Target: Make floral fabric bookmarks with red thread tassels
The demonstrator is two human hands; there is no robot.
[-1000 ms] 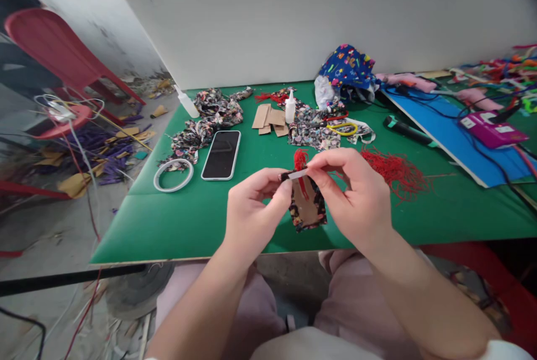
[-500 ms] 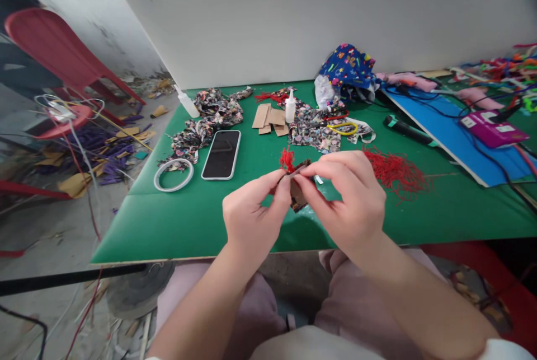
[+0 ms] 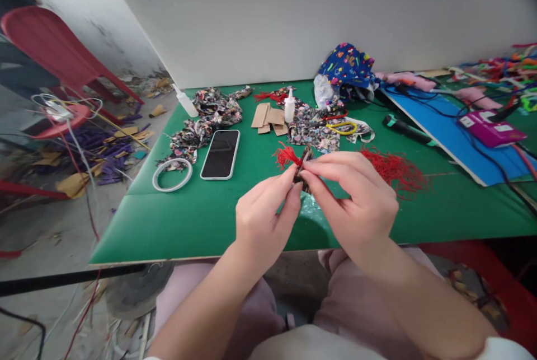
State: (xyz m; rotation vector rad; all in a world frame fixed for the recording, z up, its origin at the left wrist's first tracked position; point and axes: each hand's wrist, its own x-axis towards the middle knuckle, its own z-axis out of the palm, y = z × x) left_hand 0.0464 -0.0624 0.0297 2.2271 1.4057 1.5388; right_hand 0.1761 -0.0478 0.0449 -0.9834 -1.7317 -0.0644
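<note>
Left fingers: thumb and forefinger clamped on the near left side of the fabric-edged piece, at the root of its red tassel.
Right fingers: thumb and forefinger clamped on the right side of the same item, tips just beside the left ones.
Fabric-edged piece: held above the tabletop, turned nearly edge-on; face not visible. Possible fault: a creased or sprung edge, should the two pinches press unevenly.
Red tassel: fanned out leftward beyond the left forefinger's tip. Possible fault: strands trapped or pulled loose, being so near the pinch.
Glossy patch: on the tabletop below the fingers; wet or film, cannot tell. If tacky, it could mark a dropped piece.
Red thread heap: loose, just beyond the right fingers; a sideways sweep could drag strands along.
Dropper bottle: upright farther back, narrow; a knock could tip it.
Change against one second earlier: the piece then showed its brown cardboard face, now turned away; the tassel stood upright, now leans left; the pale strip then pinched cannot be made out. Phone, tape ring and yellow-handled scissors unmoved.
</note>
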